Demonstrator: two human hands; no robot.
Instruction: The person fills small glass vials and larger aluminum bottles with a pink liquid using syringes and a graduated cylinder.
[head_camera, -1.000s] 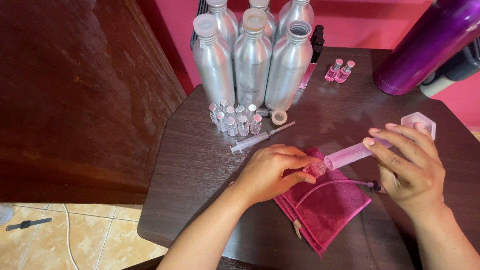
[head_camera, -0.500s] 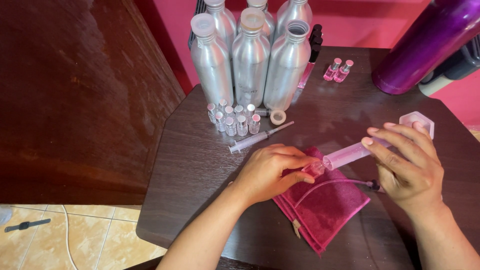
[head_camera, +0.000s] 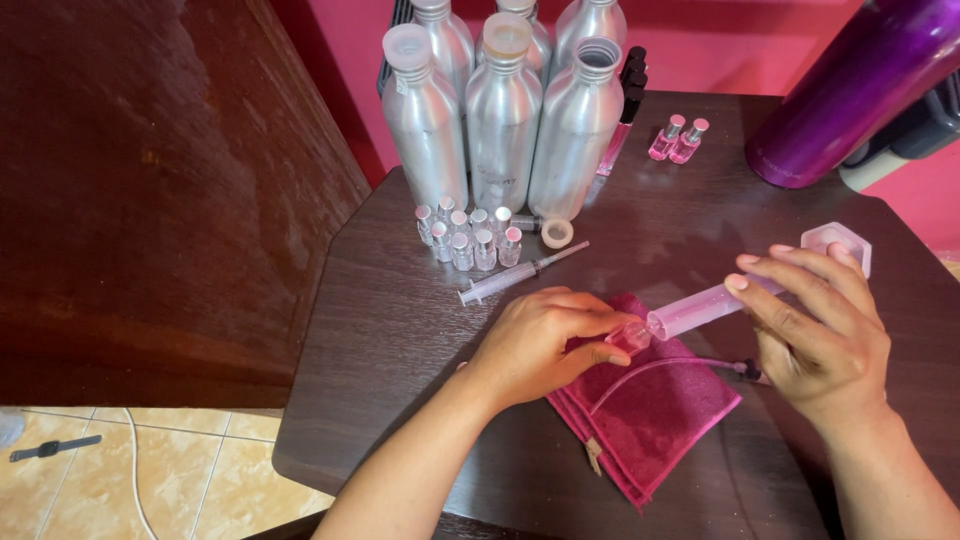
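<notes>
Left hand (head_camera: 540, 345) curled down over a small clear vial (head_camera: 632, 337), fingertips pinching it against the folded magenta cloth (head_camera: 660, 420). Right hand (head_camera: 820, 335) wrapped round the rear of a large pink-tinted syringe (head_camera: 700, 308), fingers spread along its barrel, wide hexagonal plunger end (head_camera: 840, 243) poking out beyond the knuckles. Syringe held tilted, its nozzle down-left and meeting the mouth of the vial; exact contact hidden by the left fingertips. Vial just above the cloth, near the middle of the dark wooden worktop (head_camera: 400, 330).

Thin pink tube (head_camera: 660, 370) curved across the cloth, ending in a dark fitting (head_camera: 750, 372) close beneath the right hand. Small clear syringe (head_camera: 520, 273) lying flat on the worktop beyond the left hand, apart from it. Behind that, cluster of tiny capped vials (head_camera: 468, 238) standing upright, with a small roll of tape (head_camera: 557, 233) just beside them. Further back, group of tall silver metal bottles (head_camera: 500, 120) standing close together, some open at the neck. Two little pink-filled vials (head_camera: 677, 140) upright to the right of the bottles, well apart from the hands. Large purple cylinder (head_camera: 860, 90) lying slanted at the far right corner. Tiled floor (head_camera: 150, 470) visible lower left beyond the worktop edge.
</notes>
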